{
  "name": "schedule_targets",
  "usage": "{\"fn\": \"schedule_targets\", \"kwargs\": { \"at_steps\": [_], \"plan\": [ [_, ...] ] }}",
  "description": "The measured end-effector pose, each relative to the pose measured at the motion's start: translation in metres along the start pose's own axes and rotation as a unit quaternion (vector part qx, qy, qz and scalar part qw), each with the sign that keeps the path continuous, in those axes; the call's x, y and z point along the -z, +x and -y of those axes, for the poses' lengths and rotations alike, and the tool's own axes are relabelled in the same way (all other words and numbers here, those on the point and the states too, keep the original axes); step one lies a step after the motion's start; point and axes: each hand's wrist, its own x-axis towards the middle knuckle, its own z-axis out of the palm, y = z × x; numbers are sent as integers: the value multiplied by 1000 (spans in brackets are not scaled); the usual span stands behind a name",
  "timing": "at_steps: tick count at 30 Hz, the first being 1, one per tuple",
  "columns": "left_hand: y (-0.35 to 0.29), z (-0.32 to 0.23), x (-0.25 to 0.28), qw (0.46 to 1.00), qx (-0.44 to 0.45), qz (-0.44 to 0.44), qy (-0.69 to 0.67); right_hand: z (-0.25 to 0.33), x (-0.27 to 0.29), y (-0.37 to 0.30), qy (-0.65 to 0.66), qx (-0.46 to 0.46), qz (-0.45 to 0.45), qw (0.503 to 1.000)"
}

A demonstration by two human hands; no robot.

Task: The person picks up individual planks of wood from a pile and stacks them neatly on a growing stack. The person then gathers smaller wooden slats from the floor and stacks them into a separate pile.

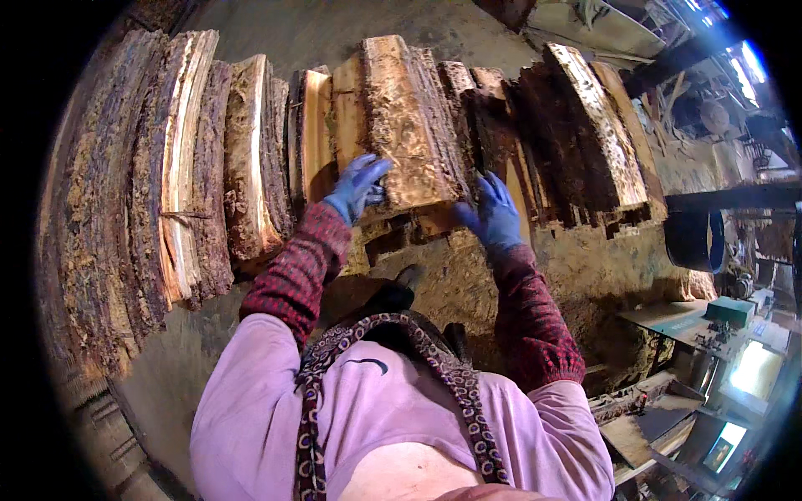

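Observation:
A stack of rough wooden boards (405, 125) with bark along the edges lies right in front of me, its top board pale and speckled. My left hand (359, 189), in a blue glove, is at the near left edge of that top board. Its fingers reach out over the wood, and it does not grip the board. On the other side of the stack, my right hand (494, 215), also gloved in blue, has its fingers and thumb apart beside the near right corner. Whether its fingertips touch the boards is hard to tell.
More stacks of bark-edged boards (171, 167) stand close on the left, and further ones (597, 125) on the right. A dark round drum (697, 242) sits at the right, with a workbench (685, 321) nearer me. Dusty floor (455, 275) shows below the boards.

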Motion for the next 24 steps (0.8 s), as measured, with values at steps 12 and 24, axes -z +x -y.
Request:
{"fn": "schedule_targets", "kwargs": {
  "at_steps": [12,24],
  "plan": [
    [50,-40,70,883,-282,-124,354,148,-44,84,-34,229,56,971],
    [143,132,85,943,-154,-240,172,86,-102,75,-39,108,94,989]
  ]
}}
